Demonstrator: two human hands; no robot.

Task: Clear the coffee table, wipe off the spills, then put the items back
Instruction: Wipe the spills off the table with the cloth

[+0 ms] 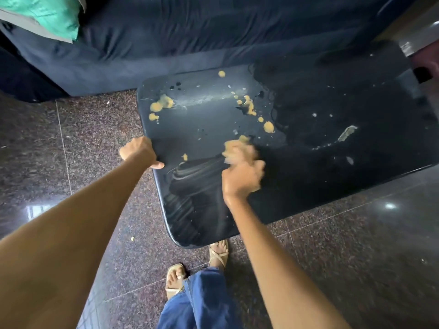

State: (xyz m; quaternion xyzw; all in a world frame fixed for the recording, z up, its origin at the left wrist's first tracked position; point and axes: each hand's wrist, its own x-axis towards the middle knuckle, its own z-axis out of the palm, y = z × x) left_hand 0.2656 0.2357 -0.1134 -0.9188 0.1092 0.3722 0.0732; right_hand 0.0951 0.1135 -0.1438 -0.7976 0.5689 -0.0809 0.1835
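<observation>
Gripping table (308,181) edge, left hand (139,150); right hand (242,178) clutches cloth (237,149).

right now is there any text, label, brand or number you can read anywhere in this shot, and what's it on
None: no readable text anywhere in this view.
Coffee table: only yellowish spills and wet streaks, no label.
Thing in the right hand: motion-blurred, no print can be made out.
Sofa, green cloth and floor: plain, no writing.
</observation>
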